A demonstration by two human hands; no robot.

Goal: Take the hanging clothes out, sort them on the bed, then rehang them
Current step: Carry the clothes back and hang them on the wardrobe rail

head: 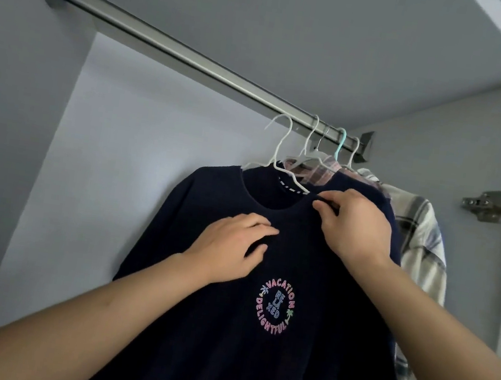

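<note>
A navy T-shirt with a round pink and blue print hangs in front of me on a white hanger. That hanger's hook sits just below the metal rail, and I cannot tell whether it touches it. My right hand pinches the shirt's neckline at the collar. My left hand rests on the chest of the shirt with fingers bent into the fabric. Behind it hang a pink plaid shirt and a pale checked shirt on white and teal hangers.
The wardrobe's grey back wall lies to the left of the clothes. A shelf runs overhead. The right side panel carries a metal door hinge. The left stretch of the rail holds no hangers.
</note>
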